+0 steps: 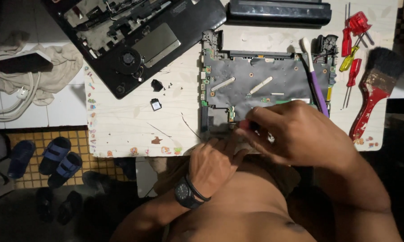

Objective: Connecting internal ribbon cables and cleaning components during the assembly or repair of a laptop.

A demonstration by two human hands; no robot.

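Nearest to us, our left hand (213, 163), with a dark watch (184, 193) on the wrist, rests on the near edge of the white table (126, 121), its fingers spread flat and holding nothing, touching the near rim of the laptop motherboard (255, 85). Just beyond it, at about two o'clock from the left hand, our right hand (296, 132) is closed around a small red-handled screwdriver (246, 125), the handle peeping out at the fingertips; its tip is hidden, pointing toward ten o'clock onto the board's near edge. The board lies with its long axis running nine to three o'clock, straight ahead at twelve o'clock of both hands, and the right hand is the nearer to its middle. At one o'clock a purple-handled brush (317, 89) lies across the board's right end. Open tabletop lies to nine o'clock, with a few loose small black parts (156, 94). Farther off, the black laptop shell (135, 36) sits at eleven o'clock, red screwdrivers (352, 49) and a red paintbrush (374, 94) at two o'clock.
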